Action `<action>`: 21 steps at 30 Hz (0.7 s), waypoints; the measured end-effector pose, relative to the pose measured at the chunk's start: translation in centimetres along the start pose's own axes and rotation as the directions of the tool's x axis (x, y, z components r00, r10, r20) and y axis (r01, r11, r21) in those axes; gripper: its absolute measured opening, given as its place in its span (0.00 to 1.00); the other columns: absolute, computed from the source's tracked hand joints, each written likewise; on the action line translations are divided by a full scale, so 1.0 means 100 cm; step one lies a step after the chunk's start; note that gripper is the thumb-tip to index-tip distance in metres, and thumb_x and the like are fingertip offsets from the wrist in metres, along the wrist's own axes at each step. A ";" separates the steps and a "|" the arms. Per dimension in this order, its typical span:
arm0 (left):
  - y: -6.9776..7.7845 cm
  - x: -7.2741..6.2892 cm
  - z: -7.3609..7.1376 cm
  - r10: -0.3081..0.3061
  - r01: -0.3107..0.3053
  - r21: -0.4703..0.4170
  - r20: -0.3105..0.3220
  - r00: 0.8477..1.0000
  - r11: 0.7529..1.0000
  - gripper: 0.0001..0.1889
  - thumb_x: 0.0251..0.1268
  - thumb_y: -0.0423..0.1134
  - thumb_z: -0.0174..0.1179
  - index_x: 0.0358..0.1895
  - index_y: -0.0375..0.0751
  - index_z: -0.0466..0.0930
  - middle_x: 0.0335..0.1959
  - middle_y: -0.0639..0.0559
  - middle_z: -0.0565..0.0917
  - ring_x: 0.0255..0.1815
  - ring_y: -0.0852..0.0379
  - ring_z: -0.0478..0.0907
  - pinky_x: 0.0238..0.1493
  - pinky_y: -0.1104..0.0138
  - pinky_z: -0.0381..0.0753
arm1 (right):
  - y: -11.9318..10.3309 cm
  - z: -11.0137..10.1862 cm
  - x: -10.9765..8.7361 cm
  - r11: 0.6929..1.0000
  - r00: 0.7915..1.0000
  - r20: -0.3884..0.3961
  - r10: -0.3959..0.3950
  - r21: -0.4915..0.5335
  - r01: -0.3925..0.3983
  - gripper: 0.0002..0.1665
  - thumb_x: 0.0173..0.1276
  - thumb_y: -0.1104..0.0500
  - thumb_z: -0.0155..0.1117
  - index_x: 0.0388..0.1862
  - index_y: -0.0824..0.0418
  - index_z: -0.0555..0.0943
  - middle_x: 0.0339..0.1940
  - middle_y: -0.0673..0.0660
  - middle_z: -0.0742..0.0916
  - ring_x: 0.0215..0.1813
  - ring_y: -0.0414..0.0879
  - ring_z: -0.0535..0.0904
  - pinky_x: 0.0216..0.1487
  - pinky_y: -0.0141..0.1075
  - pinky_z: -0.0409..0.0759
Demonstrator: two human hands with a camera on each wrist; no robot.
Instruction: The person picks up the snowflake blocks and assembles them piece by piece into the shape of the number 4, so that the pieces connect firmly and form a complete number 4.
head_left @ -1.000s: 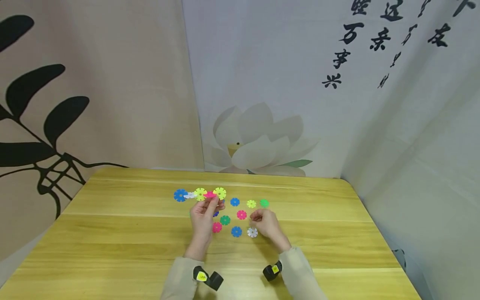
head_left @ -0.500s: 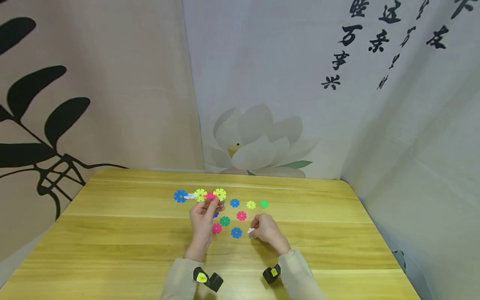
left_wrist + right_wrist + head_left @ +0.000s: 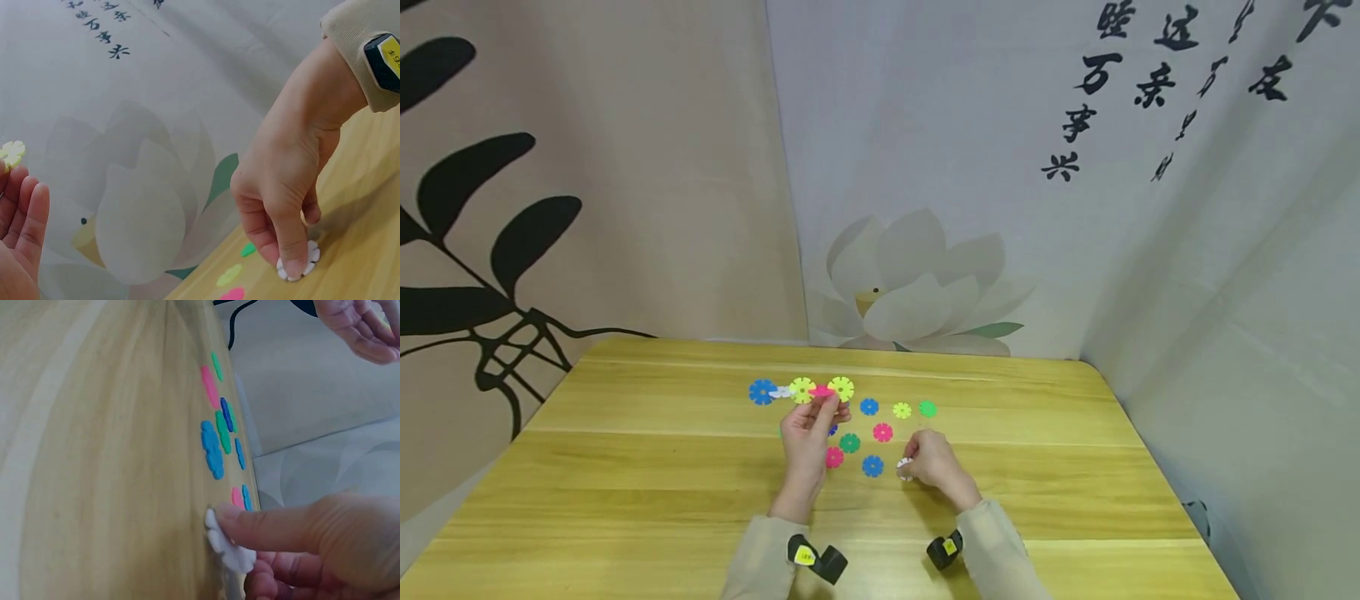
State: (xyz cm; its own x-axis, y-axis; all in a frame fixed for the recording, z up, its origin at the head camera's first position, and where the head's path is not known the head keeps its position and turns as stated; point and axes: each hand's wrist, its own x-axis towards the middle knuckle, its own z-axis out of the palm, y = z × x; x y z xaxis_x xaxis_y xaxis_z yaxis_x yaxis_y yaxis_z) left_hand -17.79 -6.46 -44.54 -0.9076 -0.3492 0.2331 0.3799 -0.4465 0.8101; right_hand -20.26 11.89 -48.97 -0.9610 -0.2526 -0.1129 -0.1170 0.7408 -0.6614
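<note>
In the head view my left hand point(image 3: 805, 440) holds up a chain of linked notched plastic discs by its right end. The chain runs from a blue disc point(image 3: 762, 392) through a white disc point(image 3: 782, 392), a yellow one point(image 3: 802, 390) and a pink one point(image 3: 821, 390) to another yellow disc point(image 3: 842, 388) at the fingertips. My right hand point(image 3: 937, 460) pinches a loose white snowflake disc point(image 3: 226, 545) between thumb and fingers, low over the tabletop. The right wrist view shows that disc tilted, with the thumb on its face.
Several loose discs lie on the wooden table point(image 3: 1037, 467) between and beyond the hands: a blue disc point(image 3: 872, 466), a pink disc point(image 3: 883, 432), a green disc point(image 3: 850, 443), a yellow disc point(image 3: 902, 410) and others. Part of the group is hidden behind the left hand. A printed curtain point(image 3: 925, 125) hangs behind.
My right hand has come down slightly onto the white disc, which lay uncovered a second ago, and now pinches it. The left hand and its chain stay nearly still.
</note>
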 end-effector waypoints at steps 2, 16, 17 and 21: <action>0.000 0.000 0.000 -0.004 0.004 -0.001 -0.001 1.000 1.000 0.05 0.63 0.25 0.56 0.29 0.30 0.79 0.24 0.53 0.84 0.26 0.61 0.82 0.32 0.69 0.85 | 0.002 -0.002 -0.001 0.999 1.000 0.012 -0.005 0.036 0.004 0.13 0.45 0.69 0.75 0.20 0.64 0.76 0.19 0.51 0.77 0.23 0.42 0.70 0.21 0.28 0.71; -0.004 0.000 -0.003 -0.013 0.012 0.052 0.022 1.000 0.999 0.06 0.62 0.24 0.56 0.31 0.20 0.76 0.23 0.54 0.84 0.25 0.62 0.82 0.32 0.69 0.85 | -0.034 -0.031 -0.006 0.796 1.000 0.004 0.001 0.605 -0.003 0.11 0.61 0.62 0.67 0.26 0.70 0.78 0.15 0.50 0.79 0.15 0.37 0.74 0.17 0.27 0.76; -0.004 0.000 -0.003 -0.016 0.014 0.060 0.026 1.000 0.998 0.06 0.62 0.23 0.56 0.31 0.19 0.76 0.23 0.54 0.84 0.25 0.62 0.82 0.33 0.69 0.85 | -0.040 -0.033 -0.007 0.761 1.000 0.008 0.013 0.649 -0.015 0.11 0.62 0.62 0.66 0.26 0.69 0.78 0.15 0.50 0.79 0.15 0.37 0.73 0.17 0.25 0.75; -0.006 -0.001 -0.003 -0.018 0.014 0.093 0.045 0.999 0.996 0.08 0.62 0.23 0.56 0.32 0.14 0.74 0.22 0.55 0.84 0.24 0.62 0.81 0.33 0.69 0.85 | -0.059 -0.039 -0.011 0.644 0.999 0.035 0.038 0.763 -0.051 0.10 0.64 0.61 0.63 0.25 0.64 0.77 0.17 0.50 0.79 0.17 0.37 0.72 0.18 0.23 0.72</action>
State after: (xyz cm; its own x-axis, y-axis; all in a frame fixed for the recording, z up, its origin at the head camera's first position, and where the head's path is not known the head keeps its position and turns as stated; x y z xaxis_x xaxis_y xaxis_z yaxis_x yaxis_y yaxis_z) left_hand -17.84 -6.41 -45.20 -0.9214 -0.3039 0.2421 0.3490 -0.3732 0.8596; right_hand -19.51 10.24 -42.10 -0.9554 -0.2460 -0.1632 0.1646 0.0152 -0.9862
